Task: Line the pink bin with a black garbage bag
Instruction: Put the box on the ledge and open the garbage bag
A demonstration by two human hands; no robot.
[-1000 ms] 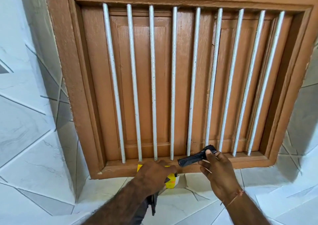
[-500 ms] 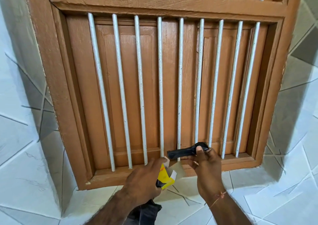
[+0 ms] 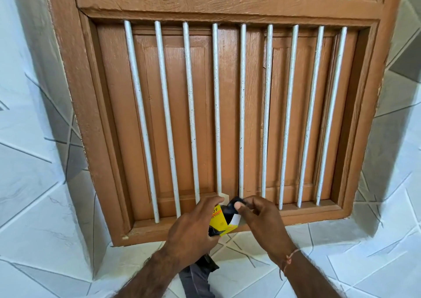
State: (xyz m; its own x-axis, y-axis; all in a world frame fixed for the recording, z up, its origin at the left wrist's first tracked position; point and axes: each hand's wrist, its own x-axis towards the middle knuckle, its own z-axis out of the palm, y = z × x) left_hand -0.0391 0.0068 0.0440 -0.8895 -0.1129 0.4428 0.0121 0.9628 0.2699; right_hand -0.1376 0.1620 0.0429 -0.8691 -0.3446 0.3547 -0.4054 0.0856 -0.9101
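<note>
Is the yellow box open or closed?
Open: the yellow box has its white flap folded out, and the right hand pinches a black roll at its mouth.

Yellow box [image 3: 219, 220], black bag roll [image 3: 230, 207], brown window frame [image 3: 227, 0], white bars [image 3: 241, 106], grey-veined white tiles [image 3: 45, 206]

This looks like a home, seen at a window recess; a brown wooden window frame [image 3: 227, 1] holds closed wooden shutters [image 3: 173, 115] behind upright white metal bars [image 3: 190, 111]; the wall [image 3: 34, 195] around and below it is clad in white marble-look tiles with grey angular lines
</note>
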